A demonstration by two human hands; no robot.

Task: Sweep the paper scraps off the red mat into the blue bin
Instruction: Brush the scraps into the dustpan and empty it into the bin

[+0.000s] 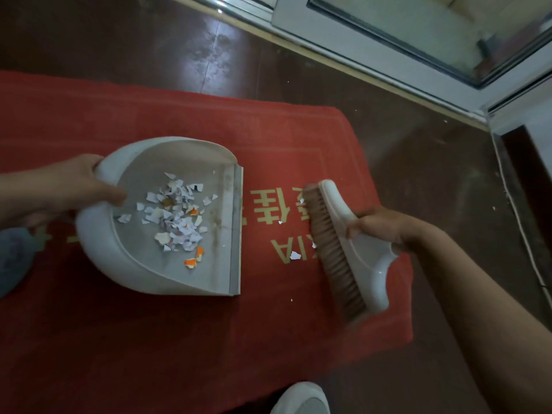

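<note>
A dark brown floor is filling the view, with a pale door frame running along its far side. The red mat is lying across the floor, its gold lettering showing between the two tools.

A pale grey dustpan is sitting on the left part of the mat, its open lip facing right toward the brush. The white brush is lying at a slant on the right part of the mat, well apart from the pan, its brown bristles turning toward the pan's lip.

The left hand is gripping the dustpan's rear rim, thumb curling over into the pan and fingers wrapping behind. The right hand is closing round the brush's back, fingers curled over it.

A blue-grey shape is poking in at the left edge, too cut off to identify. A white shoe is showing at the bottom edge.

Most paper scraps, white with a few orange, are lying heaped inside the dustpan. One loose scrap and a few tiny bits are lying on the mat just left of the bristles.
</note>
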